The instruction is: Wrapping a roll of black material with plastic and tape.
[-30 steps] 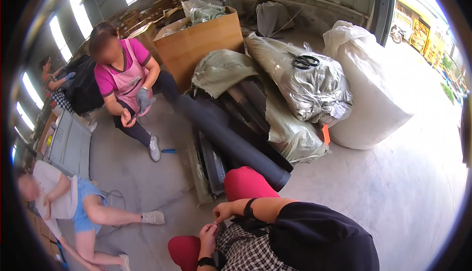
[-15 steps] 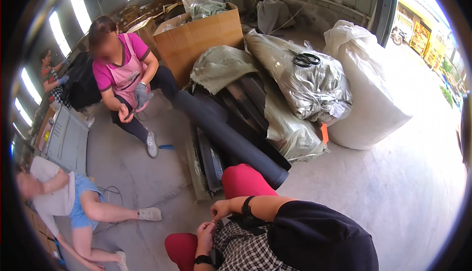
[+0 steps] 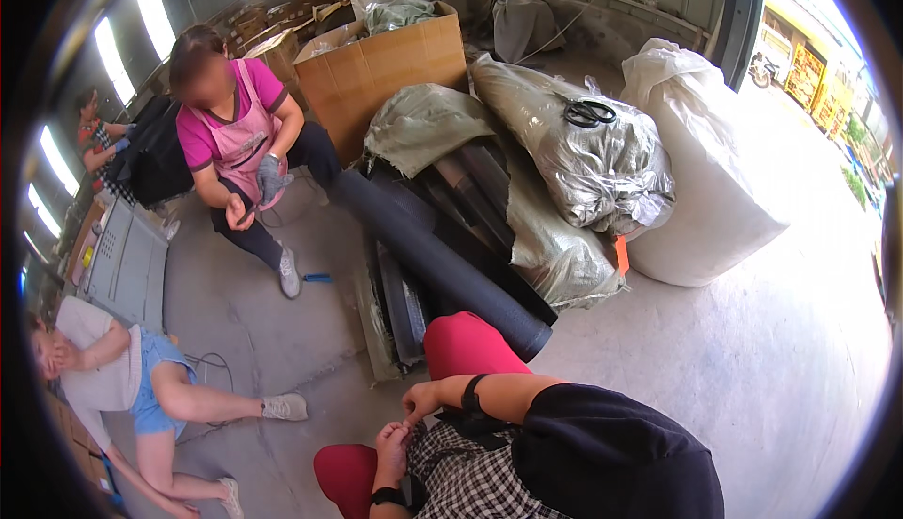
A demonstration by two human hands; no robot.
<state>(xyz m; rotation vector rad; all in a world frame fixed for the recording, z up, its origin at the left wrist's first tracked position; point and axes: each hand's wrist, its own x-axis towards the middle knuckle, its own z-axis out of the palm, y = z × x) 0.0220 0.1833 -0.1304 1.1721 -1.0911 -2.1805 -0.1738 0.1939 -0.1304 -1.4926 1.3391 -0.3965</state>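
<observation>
Checked cloth (image 3: 470,481) under left hand (image 3: 390,448)

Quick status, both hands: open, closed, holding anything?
Left hand: fingers loosely curled on the black-and-white checkered cloth in the lap; grip cannot be told.
Right hand: curled above it; contents cannot be told.

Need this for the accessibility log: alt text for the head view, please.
Seen from above, the person's left hand and right hand meet over a black-and-white checked cloth on their red-trousered lap. Ahead lie long black rolls, bulging plastic sacks topped by black scissors, and a cardboard box; other people sit at left.
</observation>
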